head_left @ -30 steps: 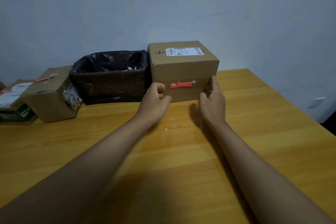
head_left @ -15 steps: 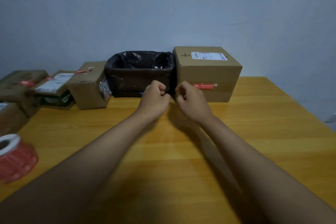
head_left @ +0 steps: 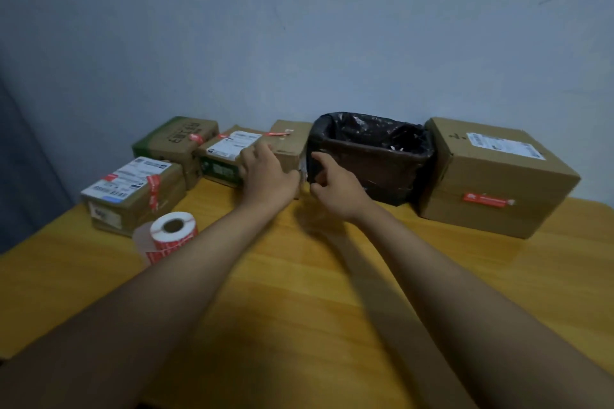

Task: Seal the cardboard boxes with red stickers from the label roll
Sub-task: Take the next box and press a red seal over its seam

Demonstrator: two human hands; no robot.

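A small cardboard box (head_left: 289, 145) with a red sticker (head_left: 278, 133) on its top stands at the back of the table, between other boxes and a bin. My left hand (head_left: 265, 174) rests on its front left corner, fingers spread over the edge. My right hand (head_left: 334, 184) hovers just right of this box in front of the bin, with its fingers loosely curled and holding nothing. The label roll (head_left: 172, 233) of red stickers stands on the table at the left. At the right is a large cardboard box (head_left: 491, 176) with a red sticker (head_left: 488, 201) across its front seam.
A bin lined with a black bag (head_left: 372, 156) stands between the small and large boxes. Three more stickered boxes are at the back left: one with a white label (head_left: 131, 191), a green-printed one (head_left: 177, 139), and a flat one (head_left: 226, 153). The wooden table (head_left: 332, 276) runs toward me.
My view has swung left. Both hands left the large box and moved left past the bin. The left one now lies on the small box, and the label roll has come fully into sight.
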